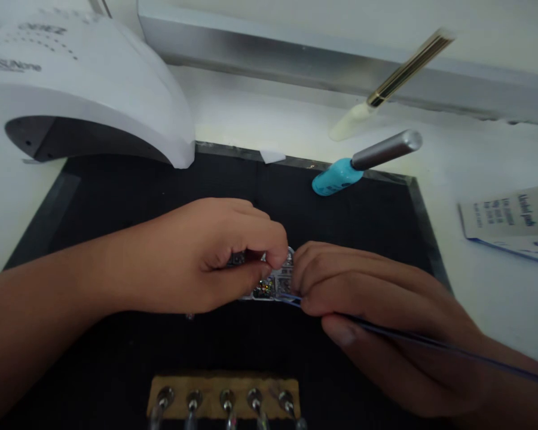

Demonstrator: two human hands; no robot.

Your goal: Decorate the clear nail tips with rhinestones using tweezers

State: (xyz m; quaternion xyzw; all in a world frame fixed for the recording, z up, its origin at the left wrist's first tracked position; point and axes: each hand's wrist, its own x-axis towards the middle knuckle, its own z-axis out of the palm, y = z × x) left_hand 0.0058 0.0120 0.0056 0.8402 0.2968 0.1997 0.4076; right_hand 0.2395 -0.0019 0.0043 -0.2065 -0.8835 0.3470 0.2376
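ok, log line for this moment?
left hand: at compartment case | right hand: holding blue tweezers, tips at case | teal bottle: on black mat

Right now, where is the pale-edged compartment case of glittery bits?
In the head view, the case is just below centre, between the left hand and right hand, partly hidden by both.

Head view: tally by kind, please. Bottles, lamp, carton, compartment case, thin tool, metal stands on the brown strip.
Bottles: 2 (silver-capped teal bottle, gold-capped cream bottle)
White domed lamp: 1
White-and-blue alcohol pads carton: 1
Pale-rimmed compartment case: 1
Thin blue tool: 1
Round metal stands, brown cardboard-like strip: 5
Total: 11
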